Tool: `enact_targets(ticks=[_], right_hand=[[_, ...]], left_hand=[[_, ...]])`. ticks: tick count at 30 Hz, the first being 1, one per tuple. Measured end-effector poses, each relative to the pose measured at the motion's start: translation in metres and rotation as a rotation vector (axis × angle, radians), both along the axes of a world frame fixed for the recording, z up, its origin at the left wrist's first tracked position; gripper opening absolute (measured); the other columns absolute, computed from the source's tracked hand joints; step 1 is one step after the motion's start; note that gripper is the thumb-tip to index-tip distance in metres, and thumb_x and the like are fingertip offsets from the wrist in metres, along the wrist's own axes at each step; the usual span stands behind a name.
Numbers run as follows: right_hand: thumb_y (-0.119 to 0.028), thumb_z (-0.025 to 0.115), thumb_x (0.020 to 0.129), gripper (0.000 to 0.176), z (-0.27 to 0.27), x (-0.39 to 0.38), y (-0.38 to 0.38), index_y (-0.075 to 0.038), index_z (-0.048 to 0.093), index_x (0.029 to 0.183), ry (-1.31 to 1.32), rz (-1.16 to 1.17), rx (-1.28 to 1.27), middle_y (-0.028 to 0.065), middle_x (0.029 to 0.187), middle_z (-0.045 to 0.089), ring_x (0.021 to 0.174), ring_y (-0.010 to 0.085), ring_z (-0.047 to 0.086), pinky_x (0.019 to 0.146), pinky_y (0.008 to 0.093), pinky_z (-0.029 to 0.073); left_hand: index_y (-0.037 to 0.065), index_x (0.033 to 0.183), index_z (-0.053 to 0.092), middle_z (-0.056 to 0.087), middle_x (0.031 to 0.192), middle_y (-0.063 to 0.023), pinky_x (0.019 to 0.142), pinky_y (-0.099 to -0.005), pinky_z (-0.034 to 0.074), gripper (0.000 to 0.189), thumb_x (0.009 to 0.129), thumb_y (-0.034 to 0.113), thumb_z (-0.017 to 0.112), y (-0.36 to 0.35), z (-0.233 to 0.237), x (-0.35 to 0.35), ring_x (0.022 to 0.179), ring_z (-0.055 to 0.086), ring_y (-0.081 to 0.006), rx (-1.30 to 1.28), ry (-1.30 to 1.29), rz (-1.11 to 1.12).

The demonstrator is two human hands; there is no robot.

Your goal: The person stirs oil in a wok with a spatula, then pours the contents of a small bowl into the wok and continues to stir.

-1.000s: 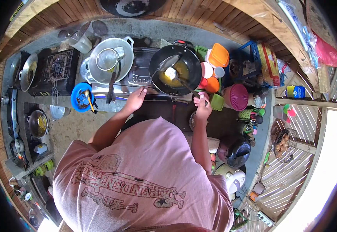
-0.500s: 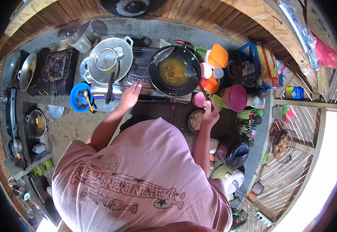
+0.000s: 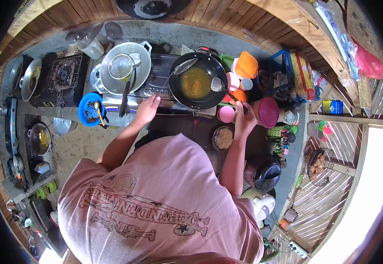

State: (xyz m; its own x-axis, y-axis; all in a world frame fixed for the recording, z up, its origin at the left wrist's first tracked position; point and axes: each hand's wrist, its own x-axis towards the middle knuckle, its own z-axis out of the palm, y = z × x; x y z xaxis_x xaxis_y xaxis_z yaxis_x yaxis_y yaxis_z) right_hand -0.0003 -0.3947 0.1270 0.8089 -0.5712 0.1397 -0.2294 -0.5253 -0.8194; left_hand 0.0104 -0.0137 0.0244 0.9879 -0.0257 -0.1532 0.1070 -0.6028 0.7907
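Observation:
A black wok (image 3: 199,81) with yellow oil sits on the stove in front of me. My left hand (image 3: 147,109) grips the thin handle of a metal spatula (image 3: 181,67), whose blade rests on the wok's left rim. My right hand (image 3: 244,121) holds the dark handle of a spoon (image 3: 217,84); its bowl lies at the wok's right rim, above the oil. A pink cup (image 3: 225,114) and a bowl of crumbs (image 3: 222,138) stand just left of my right hand.
A lidded silver pot (image 3: 123,68) and a blue bowl (image 3: 90,110) stand left of the wok. Orange and pink containers (image 3: 247,65) and a pink-lidded tub (image 3: 268,111) crowd its right side. A black grill stove (image 3: 61,79) is far left, a rice cooker (image 3: 265,173) at lower right.
The spoon carried a white lump over the oil a second ago; it now sits bare at the wok's right rim. My right hand moved right. The spatula shifted to the left rim.

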Motion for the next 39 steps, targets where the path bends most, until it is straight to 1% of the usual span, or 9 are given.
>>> enact_targets(ticks=[5,11,13,14,22,30,32,35,39], right_hand=[[-0.026,0.083,0.086,0.030,0.018,0.020,0.003,-0.001,0.079,0.102,-0.034,0.070,-0.080,0.0126,0.079,0.077,0.074,0.0161,0.075,0.071,0.0308,0.056],[-0.023,0.080,0.090,0.023,0.009,0.039,0.000,-0.002,0.078,0.100,-0.054,0.183,-0.324,0.0072,0.077,0.076,0.071,0.0160,0.074,0.065,0.0312,0.056],[-0.028,0.080,0.089,0.028,0.004,0.044,0.001,0.000,0.075,0.088,-0.080,0.197,-0.403,0.0184,0.077,0.074,0.067,0.0303,0.074,0.064,0.0385,0.057],[-0.028,0.080,0.089,0.028,-0.003,0.046,0.000,0.000,0.075,0.088,-0.080,0.197,-0.404,0.0184,0.077,0.074,0.067,0.0303,0.074,0.064,0.0385,0.057],[-0.026,0.068,0.101,0.029,-0.065,0.031,-0.002,0.002,0.072,0.094,-0.135,0.036,0.526,0.0057,0.072,0.073,0.064,0.0092,0.065,0.059,0.0274,0.049],[-0.015,0.070,0.100,0.019,-0.038,-0.006,0.012,0.003,0.072,0.105,-0.234,0.122,0.423,0.0089,0.093,0.076,0.084,0.0132,0.070,0.077,0.0271,0.054],[-0.012,0.073,0.097,0.020,-0.026,-0.011,0.010,0.002,0.073,0.111,-0.196,0.255,0.167,0.0098,0.100,0.075,0.092,0.0164,0.071,0.085,0.0299,0.054],[-0.010,0.074,0.096,0.020,-0.015,-0.015,0.009,0.002,0.073,0.112,-0.198,0.313,-0.060,0.0103,0.102,0.075,0.092,0.0172,0.069,0.084,0.0312,0.054],[-0.010,0.074,0.095,0.019,0.005,-0.019,0.016,0.001,0.073,0.110,-0.202,0.250,-0.093,0.0105,0.098,0.075,0.087,0.0175,0.069,0.081,0.0323,0.054]], left_hand=[[0.005,0.137,0.059,0.069,0.115,-0.0298,0.095,-0.0532,0.050,0.051,0.108,0.044,0.045,0.001,-0.016,-0.003,0.112,0.063,-0.0487,-0.027,-0.007,0.009],[0.008,0.141,0.058,0.068,0.119,-0.0295,0.097,-0.0490,0.051,0.048,0.109,0.042,0.046,0.000,0.000,-0.007,0.117,0.063,-0.0476,0.001,0.137,-0.006],[0.008,0.141,0.058,0.068,0.119,-0.0297,0.097,-0.0493,0.051,0.048,0.109,0.042,0.046,0.001,-0.006,-0.007,0.117,0.064,-0.0479,0.005,0.122,-0.016],[0.007,0.140,0.059,0.068,0.118,-0.0298,0.097,-0.0496,0.051,0.049,0.109,0.043,0.045,0.001,-0.008,-0.008,0.116,0.064,-0.0481,0.008,0.107,-0.028],[0.005,0.141,0.058,0.066,0.127,-0.0286,0.102,-0.0474,0.048,0.052,0.109,0.044,0.044,-0.003,-0.007,-0.011,0.123,0.060,-0.0463,-0.046,0.136,-0.029],[0.005,0.141,0.058,0.066,0.129,-0.0260,0.105,-0.0446,0.047,0.052,0.110,0.043,0.042,-0.003,-0.004,-0.006,0.124,0.060,-0.0442,-0.084,0.063,-0.004],[0.004,0.140,0.058,0.066,0.126,-0.0283,0.103,-0.0476,0.048,0.052,0.109,0.043,0.044,-0.003,0.000,-0.004,0.122,0.060,-0.0454,-0.094,0.049,-0.002],[0.004,0.140,0.057,0.067,0.124,-0.0278,0.101,-0.0481,0.049,0.052,0.109,0.043,0.045,-0.004,0.005,-0.002,0.120,0.061,-0.0462,-0.091,0.044,-0.006],[0.004,0.140,0.057,0.068,0.121,-0.0277,0.099,-0.0489,0.050,0.051,0.109,0.042,0.045,-0.005,0.010,-0.001,0.118,0.062,-0.0470,-0.061,0.081,0.001]])
